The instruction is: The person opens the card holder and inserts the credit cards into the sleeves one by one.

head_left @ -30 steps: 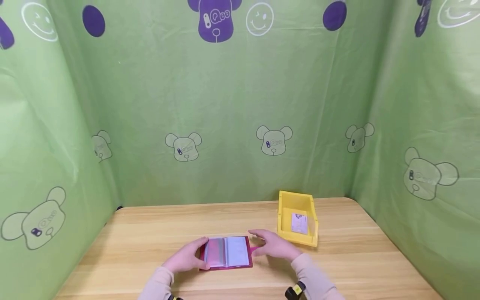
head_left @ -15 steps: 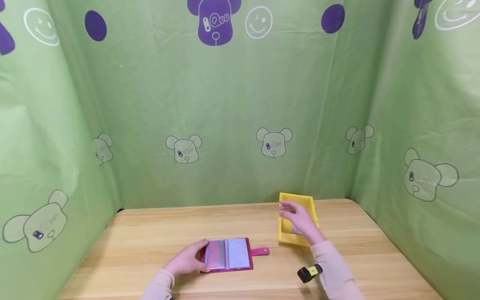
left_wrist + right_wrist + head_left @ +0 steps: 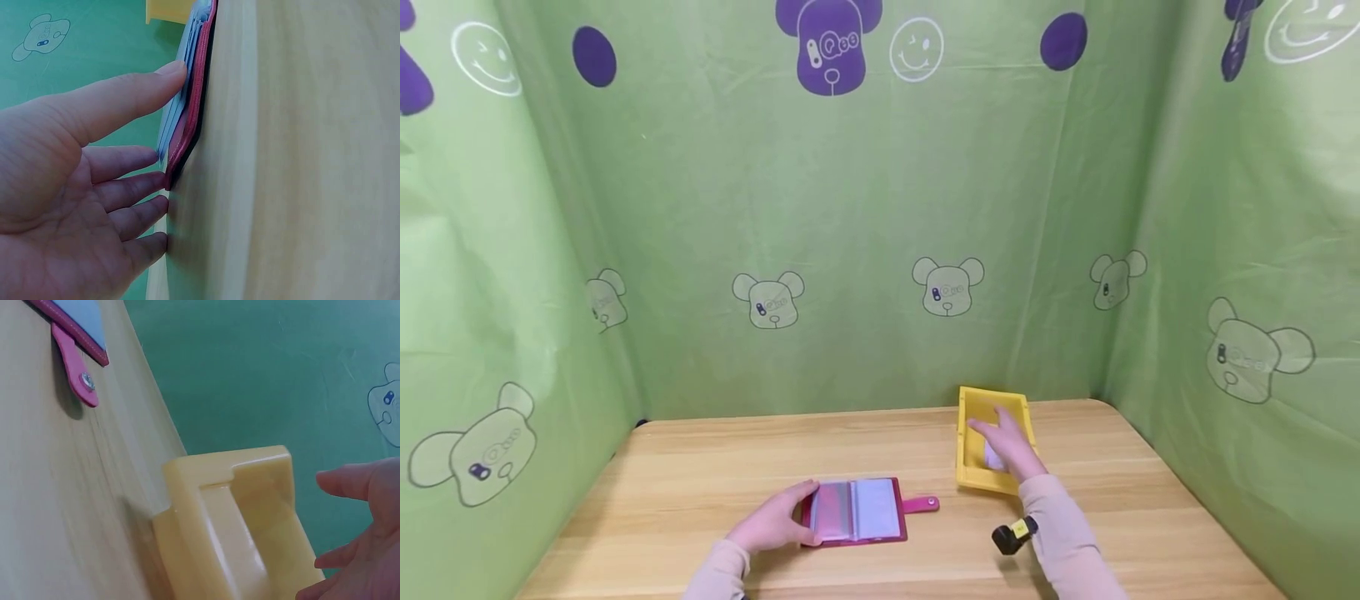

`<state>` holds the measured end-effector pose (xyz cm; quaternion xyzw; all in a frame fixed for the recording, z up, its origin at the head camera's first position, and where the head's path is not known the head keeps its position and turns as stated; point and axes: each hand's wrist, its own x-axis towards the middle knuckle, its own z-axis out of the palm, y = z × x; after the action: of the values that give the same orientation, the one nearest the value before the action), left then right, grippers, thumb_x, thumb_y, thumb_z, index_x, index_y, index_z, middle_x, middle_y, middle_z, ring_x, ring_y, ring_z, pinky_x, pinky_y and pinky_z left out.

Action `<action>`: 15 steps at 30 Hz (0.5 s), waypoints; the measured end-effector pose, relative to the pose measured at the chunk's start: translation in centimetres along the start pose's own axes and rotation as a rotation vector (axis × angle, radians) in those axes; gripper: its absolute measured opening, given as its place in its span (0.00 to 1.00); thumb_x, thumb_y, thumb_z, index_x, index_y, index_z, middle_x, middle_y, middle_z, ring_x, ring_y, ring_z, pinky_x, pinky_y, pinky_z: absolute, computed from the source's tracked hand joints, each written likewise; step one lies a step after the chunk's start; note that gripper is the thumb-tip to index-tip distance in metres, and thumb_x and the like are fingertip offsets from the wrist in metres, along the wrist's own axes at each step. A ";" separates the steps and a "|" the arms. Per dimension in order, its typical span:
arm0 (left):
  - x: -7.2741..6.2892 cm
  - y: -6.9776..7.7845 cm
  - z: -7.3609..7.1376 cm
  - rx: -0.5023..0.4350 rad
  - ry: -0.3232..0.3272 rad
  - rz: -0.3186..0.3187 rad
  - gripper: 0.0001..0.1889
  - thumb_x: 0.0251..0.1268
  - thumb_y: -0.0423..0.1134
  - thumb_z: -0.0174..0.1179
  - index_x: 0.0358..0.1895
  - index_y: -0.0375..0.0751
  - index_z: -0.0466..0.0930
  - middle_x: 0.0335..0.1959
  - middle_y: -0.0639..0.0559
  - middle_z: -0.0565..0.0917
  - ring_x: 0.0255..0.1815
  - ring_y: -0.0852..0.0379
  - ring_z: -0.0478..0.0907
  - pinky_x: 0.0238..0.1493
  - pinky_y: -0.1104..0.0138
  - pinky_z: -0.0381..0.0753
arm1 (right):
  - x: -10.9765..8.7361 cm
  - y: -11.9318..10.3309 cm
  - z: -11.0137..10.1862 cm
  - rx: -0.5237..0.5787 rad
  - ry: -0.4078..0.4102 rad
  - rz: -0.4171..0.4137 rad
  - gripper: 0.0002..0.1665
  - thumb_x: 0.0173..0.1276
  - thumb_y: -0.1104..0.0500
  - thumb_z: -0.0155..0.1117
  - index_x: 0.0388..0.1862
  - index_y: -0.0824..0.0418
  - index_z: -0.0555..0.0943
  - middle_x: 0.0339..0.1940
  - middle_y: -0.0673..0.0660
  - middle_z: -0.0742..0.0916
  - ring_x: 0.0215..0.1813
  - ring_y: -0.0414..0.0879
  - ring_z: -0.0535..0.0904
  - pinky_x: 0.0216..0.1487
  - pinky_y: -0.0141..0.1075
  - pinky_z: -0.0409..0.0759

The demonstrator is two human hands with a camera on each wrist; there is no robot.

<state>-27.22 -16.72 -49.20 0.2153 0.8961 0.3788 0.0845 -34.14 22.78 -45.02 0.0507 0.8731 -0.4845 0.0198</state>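
Observation:
A card holder [image 3: 876,510] with a red cover lies open on the table, its clear sleeves facing up and its pink snap strap [image 3: 921,504] pointing right. My left hand [image 3: 771,518] rests at its left edge. In the left wrist view, the thumb [image 3: 134,100] extends along the sleeves, and the other fingers reach the cover's edge and the tabletop. My right hand [image 3: 1013,446] is over the yellow bin [image 3: 988,479], fingers spread and holding nothing. A pale card [image 3: 992,457] lies in the bin, partly hidden by that hand.
The wooden table [image 3: 715,450] is enclosed by green curtains [image 3: 850,358] at the back and on both sides. The bin stands at the back right, near the rear curtain. A black device [image 3: 1013,536] is strapped to the right wrist.
My right hand has left the strap and moved right and away from me to the bin, where its fingers have since spread. The left hand stays at the card holder.

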 end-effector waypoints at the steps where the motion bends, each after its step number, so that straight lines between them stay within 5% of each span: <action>1: 0.0 0.0 0.0 -0.003 0.001 -0.004 0.48 0.42 0.38 0.74 0.70 0.26 0.61 0.70 0.26 0.65 0.70 0.27 0.63 0.70 0.35 0.60 | 0.1 0.2 0.0 0.008 -0.007 0.014 0.49 0.73 0.46 0.51 0.77 0.73 0.41 0.77 0.77 0.50 0.77 0.72 0.47 0.78 0.62 0.47; 15: 0.1 0.2 -0.1 -0.039 -0.007 -0.028 0.48 0.43 0.37 0.74 0.70 0.26 0.60 0.71 0.27 0.64 0.71 0.27 0.61 0.71 0.34 0.57 | 1.2 1.6 0.5 0.092 -0.029 0.097 0.53 0.73 0.39 0.48 0.78 0.70 0.37 0.77 0.76 0.47 0.78 0.70 0.43 0.79 0.62 0.43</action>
<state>-27.24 -16.62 -48.96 0.2022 0.8912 0.3943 0.0974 -35.17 23.31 -46.75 0.0869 0.8460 -0.5233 0.0536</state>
